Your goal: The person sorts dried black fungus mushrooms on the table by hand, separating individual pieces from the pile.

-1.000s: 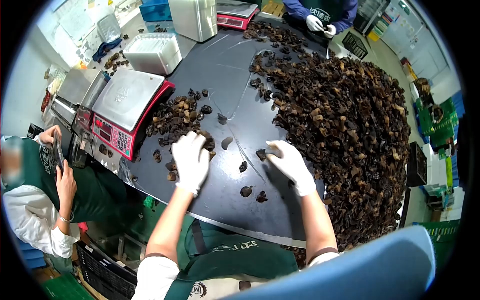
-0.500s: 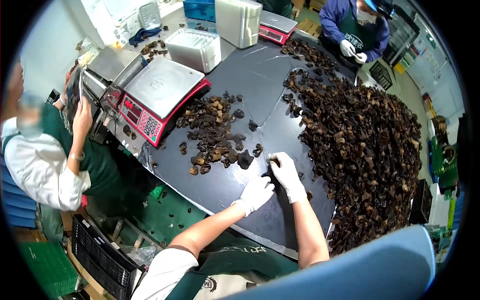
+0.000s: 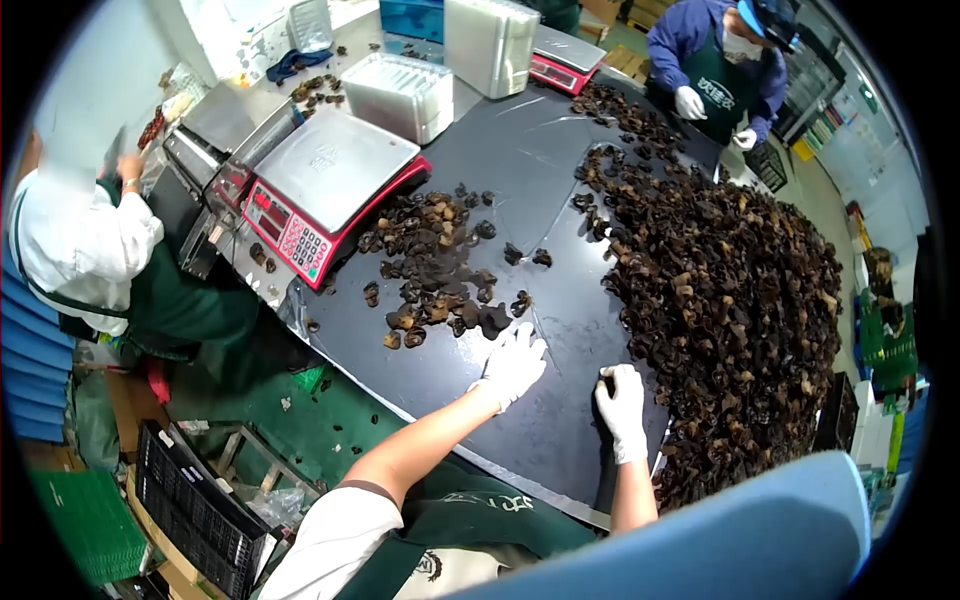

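My left hand, in a white glove, reaches over the dark tabletop with its fingers stretched out and apart. Its fingertips are just below the small pile of dried black fungus, and I see nothing held in it. Near the left edge of the large heap of dried black fungus is my right hand, also gloved. Its fingers are curled together, and whatever may be inside them is hidden. Two loose fungus pieces lie on the table beyond my hands.
A red scale stands left of the small pile. Behind it are stacked clear plastic trays and a second scale. A co-worker in purple sleeves stands across the table; another person is at the left.
My hands have moved apart: the left slightly forward, the right back and to the right. Another loose fungus piece now lies beyond them. The person at left turned away.
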Motion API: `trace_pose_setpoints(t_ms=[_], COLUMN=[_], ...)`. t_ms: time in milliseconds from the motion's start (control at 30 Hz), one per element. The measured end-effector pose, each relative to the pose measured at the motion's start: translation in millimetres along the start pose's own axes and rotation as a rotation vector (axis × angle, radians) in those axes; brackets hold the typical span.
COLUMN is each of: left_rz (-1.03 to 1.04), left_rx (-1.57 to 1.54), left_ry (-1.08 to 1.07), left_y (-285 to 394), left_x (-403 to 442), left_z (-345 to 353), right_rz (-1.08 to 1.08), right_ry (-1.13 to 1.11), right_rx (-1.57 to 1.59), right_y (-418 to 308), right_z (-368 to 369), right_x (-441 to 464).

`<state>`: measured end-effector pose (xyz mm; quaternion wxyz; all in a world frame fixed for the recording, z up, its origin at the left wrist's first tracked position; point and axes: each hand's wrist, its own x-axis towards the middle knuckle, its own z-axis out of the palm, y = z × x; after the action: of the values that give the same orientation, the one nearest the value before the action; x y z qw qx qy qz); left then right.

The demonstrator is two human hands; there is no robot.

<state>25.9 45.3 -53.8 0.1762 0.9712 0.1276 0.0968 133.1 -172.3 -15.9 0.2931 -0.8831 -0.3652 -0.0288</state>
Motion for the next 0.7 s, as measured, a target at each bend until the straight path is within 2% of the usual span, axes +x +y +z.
trace_pose_setpoints(t_ms=[100,133,167,233,367,433,500,567,633,700], left_rz=[-0.017,-0.090,-0.073,-0.177,-0.053,0.004,-0.151,-0.189,-0.218,-0.165], left_rx=[-0.101,-0.126,-0.080,-0.106,-0.101,-0.122,-0.133,-0.169,0.055,0.109], left_ry=[-0.080,-0.059,0.060,-0.063,-0.089,-0.139,-0.055,0.155,0.266,0.420], left_y=[-10,-12,-16,-12,-23,-26,-26,-37,-53,-63], left_x=[7,9,13,24,33,32,40,41,40,34], left_z=[-6,-5,-2,-18,-17,-33,-66,-106,-121,-118], right_rz=[0.025,0.043,0.035,0.028,0.009,-0.093,-0.063,0.047,0.126,0.294], right_ry=[-0.015,-0.021,-0.009,0.002,0.078,0.184,0.233,0.237,0.192,0.137], right_rx=[-0.004,0.013,0.010,0.017,0.035,-0.060,-0.070,-0.045,0.269,0.589], right_y=[0,-1,-4,-5,2,1,-7,-4,-21,-64], right_z=[-7,-10,-13,-18,-23,-30,-37,-25,-13,-14], right_x=[-29,-37,-45,-60,-77,-73,-67,-63,-40,-10])
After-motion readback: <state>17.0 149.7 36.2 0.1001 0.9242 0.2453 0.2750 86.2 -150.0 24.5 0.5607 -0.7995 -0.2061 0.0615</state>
